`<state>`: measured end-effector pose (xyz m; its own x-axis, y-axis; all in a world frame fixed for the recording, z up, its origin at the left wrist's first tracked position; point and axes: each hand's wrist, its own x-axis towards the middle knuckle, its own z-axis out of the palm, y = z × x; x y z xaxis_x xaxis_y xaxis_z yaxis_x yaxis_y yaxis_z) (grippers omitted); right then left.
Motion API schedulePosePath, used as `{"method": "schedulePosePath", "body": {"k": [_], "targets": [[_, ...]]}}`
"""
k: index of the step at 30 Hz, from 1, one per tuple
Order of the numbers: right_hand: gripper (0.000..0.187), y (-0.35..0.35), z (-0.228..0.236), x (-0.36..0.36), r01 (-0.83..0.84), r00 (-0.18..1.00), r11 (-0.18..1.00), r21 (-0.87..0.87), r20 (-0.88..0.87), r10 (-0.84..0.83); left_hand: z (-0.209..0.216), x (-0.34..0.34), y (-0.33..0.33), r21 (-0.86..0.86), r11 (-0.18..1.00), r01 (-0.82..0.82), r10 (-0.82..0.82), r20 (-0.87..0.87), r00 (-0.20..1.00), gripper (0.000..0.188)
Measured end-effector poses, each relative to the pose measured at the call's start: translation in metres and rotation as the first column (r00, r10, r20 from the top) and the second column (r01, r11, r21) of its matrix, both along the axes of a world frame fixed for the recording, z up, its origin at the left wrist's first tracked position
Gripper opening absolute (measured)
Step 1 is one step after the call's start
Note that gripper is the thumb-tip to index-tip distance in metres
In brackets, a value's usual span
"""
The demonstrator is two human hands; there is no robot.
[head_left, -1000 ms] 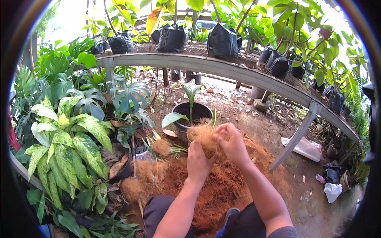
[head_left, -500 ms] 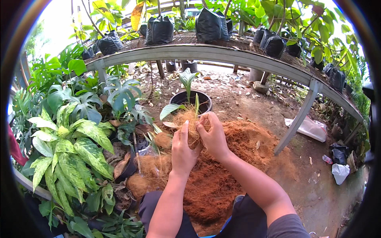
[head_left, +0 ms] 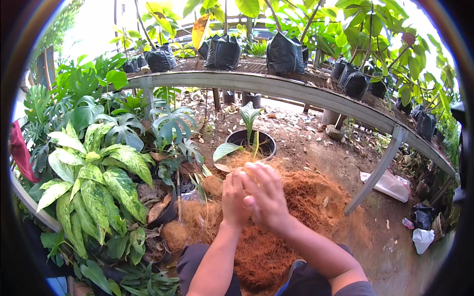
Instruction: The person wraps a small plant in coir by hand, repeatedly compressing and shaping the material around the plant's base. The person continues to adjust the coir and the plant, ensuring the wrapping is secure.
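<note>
My left hand (head_left: pixel 234 198) and my right hand (head_left: pixel 268 196) are pressed together in front of me, with palms facing and fingers close together. A clump of coconut fibre (head_left: pixel 243 160) shows above my fingertips; the part between my palms is hidden. A pale-edged green leaf (head_left: pixel 226 150) and a thin yellow-green stem (head_left: pixel 256 144) stick out beside the fibre, though where they join is covered. Just beyond stands a black round pot (head_left: pixel 269 146) with an upright leaf (head_left: pixel 250 115) rising over it. Under my hands lies a heap of reddish-brown coir (head_left: pixel 306 197).
More loose fibre (head_left: pixel 198 217) lies left of my forearm, by a large variegated plant (head_left: pixel 94 182). A wooden-edged mesh bench (head_left: pixel 276 82) carries several black planting bags (head_left: pixel 285 54) across the back; its leg (head_left: pixel 376 167) stands at right. White plastic bags (head_left: pixel 422 240) lie far right.
My fingers were apart, working at the fibre tuft near the stem; now my right hand has come flat against my left. The whole view has shifted slightly.
</note>
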<state>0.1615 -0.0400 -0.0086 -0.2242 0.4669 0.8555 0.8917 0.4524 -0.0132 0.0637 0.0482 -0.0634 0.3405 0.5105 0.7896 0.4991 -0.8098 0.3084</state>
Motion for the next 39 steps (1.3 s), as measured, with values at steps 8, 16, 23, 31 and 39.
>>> {"method": "schedulePosePath", "body": {"k": [8,16,23,31,39], "targets": [[0.056,0.030,-0.033,-0.006,-0.172,0.855,0.965,-0.199,-0.516,0.046,0.005,-0.008,-0.015,-0.295,0.933,0.204,-0.086,0.369,0.925,0.060],[0.053,0.036,-0.025,-0.014,-0.283,0.575,0.955,-0.085,-0.812,0.098,0.013,-0.018,-0.020,-0.370,0.857,0.358,-0.160,0.469,0.869,0.067],[0.049,0.035,-0.013,-0.017,-0.562,0.166,0.827,0.014,-0.978,0.129,0.020,-0.029,-0.030,-0.382,0.635,0.671,-0.194,0.762,0.618,0.068],[0.053,0.040,-0.012,-0.011,-0.824,-0.075,0.544,0.156,-0.983,0.168,0.019,-0.040,-0.027,-0.398,0.560,0.727,-0.211,0.780,0.590,0.069],[0.046,0.042,-0.028,-0.017,-0.806,-0.113,0.573,0.148,-0.989,0.098,-0.010,-0.027,-0.014,-0.323,0.591,0.739,-0.068,0.893,0.445,0.086]]}}
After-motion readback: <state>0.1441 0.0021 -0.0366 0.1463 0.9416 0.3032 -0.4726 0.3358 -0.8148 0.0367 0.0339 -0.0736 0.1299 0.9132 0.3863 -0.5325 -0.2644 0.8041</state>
